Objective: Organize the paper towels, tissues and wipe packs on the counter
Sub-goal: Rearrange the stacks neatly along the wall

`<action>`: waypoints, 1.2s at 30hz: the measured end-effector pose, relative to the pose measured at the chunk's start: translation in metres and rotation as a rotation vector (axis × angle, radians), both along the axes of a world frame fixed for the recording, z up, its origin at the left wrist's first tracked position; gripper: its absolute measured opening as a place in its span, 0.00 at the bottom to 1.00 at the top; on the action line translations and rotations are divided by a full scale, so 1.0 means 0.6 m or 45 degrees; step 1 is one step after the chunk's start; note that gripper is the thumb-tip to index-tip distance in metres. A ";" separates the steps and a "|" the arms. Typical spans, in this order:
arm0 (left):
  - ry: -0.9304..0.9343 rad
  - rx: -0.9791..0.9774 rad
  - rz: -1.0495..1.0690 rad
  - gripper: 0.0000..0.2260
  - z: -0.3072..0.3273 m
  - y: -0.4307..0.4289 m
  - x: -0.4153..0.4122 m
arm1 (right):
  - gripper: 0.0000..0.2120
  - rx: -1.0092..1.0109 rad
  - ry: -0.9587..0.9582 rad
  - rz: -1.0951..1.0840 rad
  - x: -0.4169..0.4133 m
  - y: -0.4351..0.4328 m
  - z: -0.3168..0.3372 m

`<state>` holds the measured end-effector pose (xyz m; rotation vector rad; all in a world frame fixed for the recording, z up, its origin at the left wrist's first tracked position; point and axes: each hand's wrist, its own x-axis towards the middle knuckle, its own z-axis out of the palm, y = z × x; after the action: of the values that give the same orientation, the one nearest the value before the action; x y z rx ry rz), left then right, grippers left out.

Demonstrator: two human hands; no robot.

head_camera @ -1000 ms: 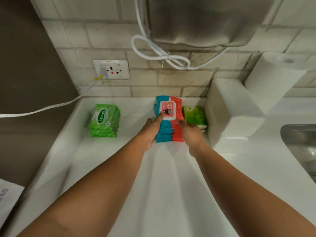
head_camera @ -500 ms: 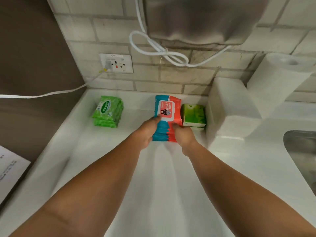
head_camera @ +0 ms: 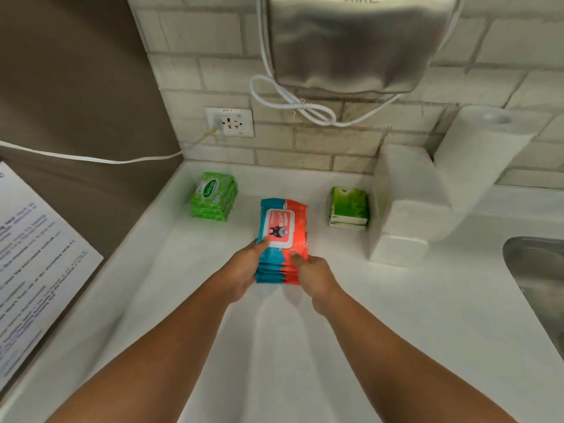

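A stack of blue-and-red wipe packs [head_camera: 282, 227] sits in the middle of the white counter [head_camera: 305, 331]. My left hand [head_camera: 244, 270] grips the stack's near left corner, thumb on top. My right hand [head_camera: 311, 276] grips its near right corner, thumb on the top pack. A stack of green wipe packs [head_camera: 214, 196] lies to the left near the wall. Green tissue packs [head_camera: 348, 208] are stacked to the right. Beside them stands a white folded paper towel block [head_camera: 406, 209], and a white paper towel roll [head_camera: 479, 154] leans behind it.
A steel sink [head_camera: 537, 285] is at the right edge. A metal hand dryer [head_camera: 357, 41] hangs on the brick wall with a looped white cord [head_camera: 293, 102]. A wall socket [head_camera: 229, 122] has a cable running left. A printed sheet [head_camera: 33, 264] lies at the left.
Both hands have pulled the blue-and-red stack toward me and away from the green tissue packs, leaving a gap between them.
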<state>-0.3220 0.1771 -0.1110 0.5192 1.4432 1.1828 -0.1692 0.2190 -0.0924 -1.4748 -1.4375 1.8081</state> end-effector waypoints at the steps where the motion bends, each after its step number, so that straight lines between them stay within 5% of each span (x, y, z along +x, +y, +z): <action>1: 0.000 -0.003 0.006 0.19 0.000 -0.014 -0.004 | 0.12 -0.004 0.009 0.020 -0.001 -0.010 -0.002; 21: 0.132 0.097 0.064 0.20 0.010 -0.187 -0.055 | 0.19 0.062 0.151 0.395 -0.053 -0.130 -0.015; 30: 0.639 0.133 -0.141 0.34 -0.048 -0.214 -0.084 | 0.19 0.091 0.232 0.254 -0.081 -0.130 -0.061; 36: 0.382 0.263 -0.176 0.33 -0.034 -0.162 -0.110 | 0.17 0.038 0.215 0.130 -0.116 -0.093 -0.056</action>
<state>-0.3879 0.0797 -0.1311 0.9578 1.5152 1.1851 -0.2388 0.1634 -0.1261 -1.2224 -1.4721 1.9128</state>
